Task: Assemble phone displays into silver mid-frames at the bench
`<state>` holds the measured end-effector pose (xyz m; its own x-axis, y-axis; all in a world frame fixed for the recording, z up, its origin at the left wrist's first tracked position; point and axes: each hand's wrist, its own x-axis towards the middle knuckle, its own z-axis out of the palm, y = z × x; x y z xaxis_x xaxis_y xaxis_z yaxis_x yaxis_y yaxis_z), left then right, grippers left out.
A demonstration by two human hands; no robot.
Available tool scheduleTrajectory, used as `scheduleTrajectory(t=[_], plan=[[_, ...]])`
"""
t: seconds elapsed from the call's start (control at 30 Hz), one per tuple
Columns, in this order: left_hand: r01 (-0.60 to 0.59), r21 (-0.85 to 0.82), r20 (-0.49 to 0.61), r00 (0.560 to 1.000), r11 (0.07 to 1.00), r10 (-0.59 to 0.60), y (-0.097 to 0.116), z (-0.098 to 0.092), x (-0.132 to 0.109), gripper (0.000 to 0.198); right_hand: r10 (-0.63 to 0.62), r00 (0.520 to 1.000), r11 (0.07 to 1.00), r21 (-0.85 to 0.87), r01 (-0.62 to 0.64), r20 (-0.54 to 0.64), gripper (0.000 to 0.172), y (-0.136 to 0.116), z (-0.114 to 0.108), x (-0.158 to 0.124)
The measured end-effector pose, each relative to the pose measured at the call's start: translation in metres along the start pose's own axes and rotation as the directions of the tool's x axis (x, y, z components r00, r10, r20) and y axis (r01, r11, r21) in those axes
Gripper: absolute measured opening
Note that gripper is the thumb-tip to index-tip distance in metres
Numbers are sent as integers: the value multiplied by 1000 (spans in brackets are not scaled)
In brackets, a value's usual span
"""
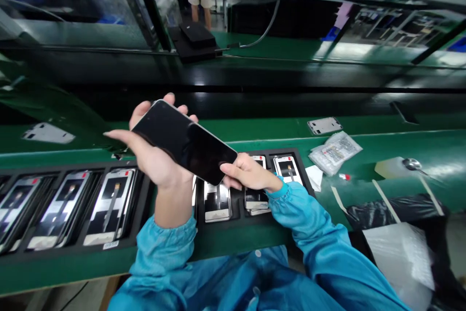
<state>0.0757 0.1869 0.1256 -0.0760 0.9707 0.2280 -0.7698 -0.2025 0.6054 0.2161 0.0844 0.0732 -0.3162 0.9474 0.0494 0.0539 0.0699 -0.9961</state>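
A smartphone point(185, 141) with a dark, glossy face and a pale rim is held tilted above the bench, its upper end to the left. My left hand point(156, 155) cradles it from below, with the thumb stretched off to the left and fingertips showing past the far edge. At the lower right corner, my right hand point(251, 172) pinches it between thumb and fingers. Beneath my hands lies a black tray point(218, 226) with phone screen parts point(217, 209) in its slots. Part of that tray is hidden by my hands and sleeves.
To the left, another black tray point(143, 214) holds several stacked screen parts point(109, 204). Plastic-bagged parts point(337, 152), a pale phone frame point(324, 125) and a metal spoon-like tool point(412, 164) lie on the right. Another pale frame point(49, 133) rests at far left. A dark conveyor runs behind.
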Motion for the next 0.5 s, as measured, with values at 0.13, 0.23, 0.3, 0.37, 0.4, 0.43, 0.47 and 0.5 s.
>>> scheduleTrajectory(t=[0.13,0.23,0.3,0.37,0.4,0.43,0.47,0.5], plan=[[-54,-42,-18,998,998,53,-1,13,-2,74,-61,994,994,97,52,87,76,2,5,4],[-62,-56,-4,998,997,61,3,24,-9,71,-68,995,994,87,62,68,72,-2,9,8],[-49,-44,9,999,998,49,7,27,-14,69,-56,998,997,60,54,38,72,-5,9,10],[-14,-7,29,999,1000,15,10,28,-18,71,-31,998,998,48,29,46,68,-5,6,8],[2,19,42,999,1000,-3,11,28,-18,71,-27,998,999,32,26,60,63,-3,2,3],[12,46,51,999,999,-15,11,28,-17,70,-28,997,999,-14,29,66,56,0,-3,-4],[17,69,48,999,997,-20,8,28,-15,70,-30,998,994,-106,35,48,48,5,-9,-15],[28,93,37,999,995,-32,3,30,-12,70,-32,999,970,-242,29,-11,41,11,-17,-30]])
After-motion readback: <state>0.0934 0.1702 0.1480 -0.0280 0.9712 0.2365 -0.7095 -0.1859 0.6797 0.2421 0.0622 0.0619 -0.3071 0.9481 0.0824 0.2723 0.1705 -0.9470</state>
